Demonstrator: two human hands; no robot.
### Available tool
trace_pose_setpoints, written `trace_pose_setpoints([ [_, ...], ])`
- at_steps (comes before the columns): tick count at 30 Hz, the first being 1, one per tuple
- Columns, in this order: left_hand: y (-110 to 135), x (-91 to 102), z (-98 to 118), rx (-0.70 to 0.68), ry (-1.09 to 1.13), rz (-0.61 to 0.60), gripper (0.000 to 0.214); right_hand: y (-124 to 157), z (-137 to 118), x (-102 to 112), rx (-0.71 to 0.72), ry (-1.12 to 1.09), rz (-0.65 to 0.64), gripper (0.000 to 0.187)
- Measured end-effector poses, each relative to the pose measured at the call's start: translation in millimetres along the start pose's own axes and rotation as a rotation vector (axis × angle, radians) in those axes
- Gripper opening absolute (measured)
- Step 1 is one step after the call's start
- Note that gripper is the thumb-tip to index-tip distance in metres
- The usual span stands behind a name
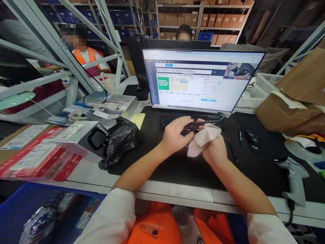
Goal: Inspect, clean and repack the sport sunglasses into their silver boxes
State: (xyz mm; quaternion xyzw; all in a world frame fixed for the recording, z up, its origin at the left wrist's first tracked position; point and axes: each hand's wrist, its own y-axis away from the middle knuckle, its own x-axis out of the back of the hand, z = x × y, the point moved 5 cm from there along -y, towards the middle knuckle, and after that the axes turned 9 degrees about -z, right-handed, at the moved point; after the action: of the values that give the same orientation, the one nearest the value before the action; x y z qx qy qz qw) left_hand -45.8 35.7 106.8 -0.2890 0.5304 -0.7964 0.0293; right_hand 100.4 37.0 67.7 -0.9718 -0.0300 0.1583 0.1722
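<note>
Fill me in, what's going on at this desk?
A person sits at a desk. Their left hand grips a pair of black glasses just above the keyboard. The right hand presses a pink cloth against the glasses. The monitor behind shows a form page. A black plastic bag and a white box lie to the left, and a barcode scanner lies to the right.
</note>
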Motion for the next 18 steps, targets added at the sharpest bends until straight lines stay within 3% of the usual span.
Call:
trace_pose_setpoints([
  [3, 1.0, -0.9, -8.9, 0.010, 0.052, 0.022, 0.027, -13.0, -7.5, 15.7, -0.075, -0.069, -0.005, 0.028],
  [6, 3.2, -0.7, -33.9, 0.161, 0.162, 0.086, 0.029, -34.9, -22.9, 52.4, -0.112, -0.079, 0.017, 0.031],
  [10, 3.0, -4.6, -65.0, 0.312, 0.472, 0.091, 0.051, -63.3, -69.6, 125.5, 0.164, 0.036, 0.168, 0.020],
  [14, -1.8, -14.3, -60.7, 0.346, 0.722, -0.091, 0.064, -56.4, -118.2, 194.3, 0.458, 0.217, 0.468, 0.009],
  [16, -2.7, -18.4, -49.2, 0.347, 0.837, -0.177, 0.063, -44.1, -132.3, 223.2, 0.361, 0.473, 0.625, 0.014],
  [18, -1.8, -21.1, -38.1, 0.367, 0.974, -0.212, 0.061, -36.3, -135.9, 252.9, 0.051, 0.815, 0.685, 0.021],
])
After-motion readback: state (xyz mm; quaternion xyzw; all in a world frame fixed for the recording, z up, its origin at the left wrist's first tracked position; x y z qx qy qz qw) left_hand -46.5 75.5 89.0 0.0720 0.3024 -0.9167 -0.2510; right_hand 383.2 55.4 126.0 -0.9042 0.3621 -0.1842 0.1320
